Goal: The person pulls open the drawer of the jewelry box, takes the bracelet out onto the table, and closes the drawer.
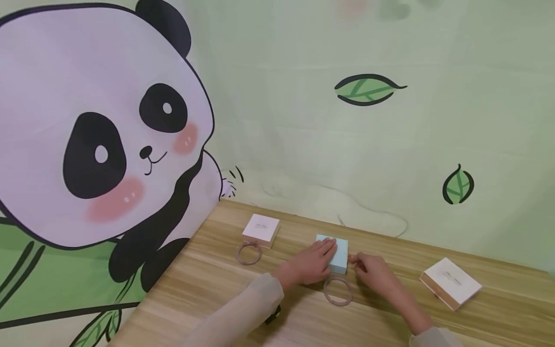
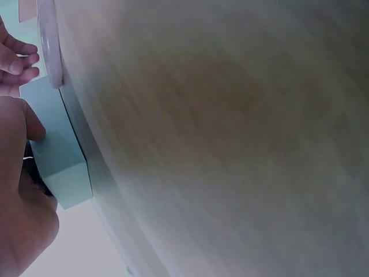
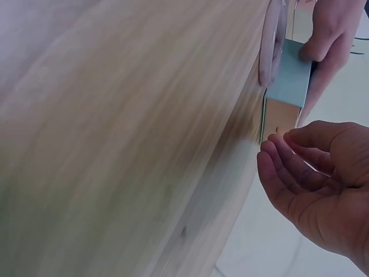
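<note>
A light blue box with a brown end stands on the wooden table. My left hand holds it from above, fingers laid across the lid and the thumb against the near side. At the right end of the box is my right hand, its fingers curled. The thumb and fingertips bunch right beside a small mark or tab on the brown end; I cannot tell whether they pinch it. A pale purple bangle lies in front of the box, between the hands.
To the left is a white box with a second bangle at its front. Another white box, with brown sides, sits turned at the right. A green cloth backdrop with a panda drawing rises behind the table.
</note>
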A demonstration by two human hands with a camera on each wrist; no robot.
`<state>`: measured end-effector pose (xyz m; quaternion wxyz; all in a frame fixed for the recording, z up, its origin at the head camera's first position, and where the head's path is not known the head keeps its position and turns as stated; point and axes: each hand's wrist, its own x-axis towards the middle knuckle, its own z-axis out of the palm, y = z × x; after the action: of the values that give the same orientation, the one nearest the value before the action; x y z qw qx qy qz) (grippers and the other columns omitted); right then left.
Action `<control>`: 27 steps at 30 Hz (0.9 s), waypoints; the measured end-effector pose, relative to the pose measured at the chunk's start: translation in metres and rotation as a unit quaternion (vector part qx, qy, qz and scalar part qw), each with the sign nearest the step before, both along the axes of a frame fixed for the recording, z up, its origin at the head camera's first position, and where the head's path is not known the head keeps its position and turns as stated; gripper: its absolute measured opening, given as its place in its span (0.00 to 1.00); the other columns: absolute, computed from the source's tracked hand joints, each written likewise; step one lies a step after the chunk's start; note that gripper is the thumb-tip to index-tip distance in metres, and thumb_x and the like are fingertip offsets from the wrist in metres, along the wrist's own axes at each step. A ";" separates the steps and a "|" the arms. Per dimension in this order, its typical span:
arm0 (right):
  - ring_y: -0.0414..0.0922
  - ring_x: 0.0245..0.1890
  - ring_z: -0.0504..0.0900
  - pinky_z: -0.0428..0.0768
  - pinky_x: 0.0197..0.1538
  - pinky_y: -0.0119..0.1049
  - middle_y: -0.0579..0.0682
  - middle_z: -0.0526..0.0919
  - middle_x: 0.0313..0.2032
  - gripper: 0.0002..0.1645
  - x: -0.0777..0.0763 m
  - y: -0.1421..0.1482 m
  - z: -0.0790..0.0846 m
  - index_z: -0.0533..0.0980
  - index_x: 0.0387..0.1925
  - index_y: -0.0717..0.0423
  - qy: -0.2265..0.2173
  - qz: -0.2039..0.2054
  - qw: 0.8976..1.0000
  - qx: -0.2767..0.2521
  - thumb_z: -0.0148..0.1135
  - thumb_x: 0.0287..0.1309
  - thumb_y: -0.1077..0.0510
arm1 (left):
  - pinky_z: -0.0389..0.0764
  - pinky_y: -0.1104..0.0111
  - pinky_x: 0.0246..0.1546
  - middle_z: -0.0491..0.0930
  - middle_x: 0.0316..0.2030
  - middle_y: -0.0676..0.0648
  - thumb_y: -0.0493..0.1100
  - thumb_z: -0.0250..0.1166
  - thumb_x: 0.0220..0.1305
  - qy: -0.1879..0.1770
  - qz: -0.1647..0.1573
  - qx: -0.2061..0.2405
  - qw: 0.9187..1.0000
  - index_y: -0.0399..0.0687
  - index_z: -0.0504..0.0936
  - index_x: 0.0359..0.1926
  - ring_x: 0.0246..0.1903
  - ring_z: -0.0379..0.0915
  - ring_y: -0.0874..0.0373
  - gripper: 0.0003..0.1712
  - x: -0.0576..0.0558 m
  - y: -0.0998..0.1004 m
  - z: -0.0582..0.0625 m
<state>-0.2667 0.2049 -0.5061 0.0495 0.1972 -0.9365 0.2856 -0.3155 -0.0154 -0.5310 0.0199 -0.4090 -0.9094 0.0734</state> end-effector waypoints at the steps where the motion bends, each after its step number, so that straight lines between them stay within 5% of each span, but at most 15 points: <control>1: 0.41 0.28 0.76 0.78 0.32 0.35 0.49 0.84 0.29 0.08 0.000 0.002 0.000 0.82 0.40 0.67 -0.001 -0.001 1.000 0.000 0.63 0.58 0.71 | 0.47 0.65 0.78 0.47 0.80 0.41 0.54 0.47 0.79 0.000 0.000 -0.002 1.000 0.39 0.50 0.80 0.79 0.42 0.51 0.39 0.000 -0.001 0.000; 16: 0.44 0.32 0.82 0.84 0.39 0.41 0.51 0.86 0.32 0.08 0.004 0.009 -0.004 0.82 0.41 0.66 -0.023 -0.010 1.000 0.013 0.62 0.59 0.70 | 0.53 0.64 0.76 0.54 0.78 0.40 0.44 0.50 0.78 0.036 -0.012 0.004 0.999 0.37 0.56 0.78 0.78 0.48 0.50 0.33 0.002 -0.006 -0.005; 27: 0.43 0.32 0.82 0.84 0.38 0.39 0.50 0.86 0.32 0.08 0.007 0.005 -0.003 0.82 0.41 0.66 -0.033 -0.008 0.999 0.012 0.63 0.60 0.69 | 0.52 0.64 0.76 0.54 0.78 0.41 0.37 0.53 0.76 0.020 -0.020 0.025 0.999 0.38 0.56 0.78 0.78 0.49 0.51 0.34 0.002 -0.005 -0.004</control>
<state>-0.2600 0.2103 -0.5091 0.0184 0.1811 -0.9425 0.2802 -0.3139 -0.0205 -0.5346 0.0497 -0.4246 -0.9022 0.0578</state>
